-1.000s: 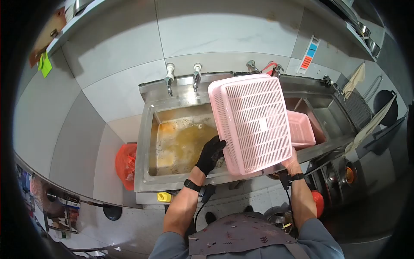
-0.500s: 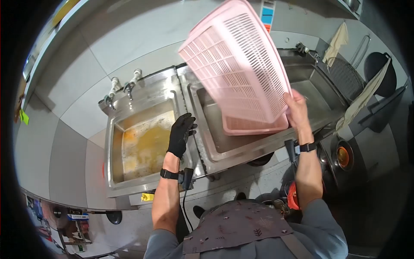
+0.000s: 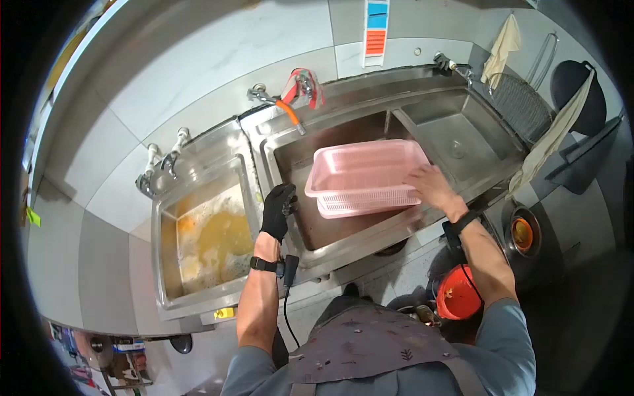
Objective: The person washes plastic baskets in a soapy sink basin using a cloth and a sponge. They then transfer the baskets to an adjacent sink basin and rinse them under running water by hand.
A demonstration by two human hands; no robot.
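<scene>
Two pink plastic baskets (image 3: 370, 204) sit stacked in the middle basin, tilted a little, with slotted sides and a wide rim. My bare right hand (image 3: 432, 188) is at their right end, its fingers over the rim. My left hand (image 3: 279, 210), in a black glove, hovers by the divider between the left and middle basins. It holds nothing, and its fingers are loosely bent and apart. To its left lies a basin (image 3: 173, 244) of cloudy yellowish water with foam and an orange patch.
Behind the middle basin (image 3: 327, 239) is a tap with an orange hose end (image 3: 290, 115). More taps (image 3: 168, 158) stand behind the left basin. At right are a shallower basin (image 3: 456, 135), hanging cloths (image 3: 505, 49) and a dark wok (image 3: 580, 99). A red bucket (image 3: 459, 300) stands below.
The upper pink basket has come down from its raised, upright position onto the one in the basin. My right hand has lowered with it. My left hand has barely moved.
</scene>
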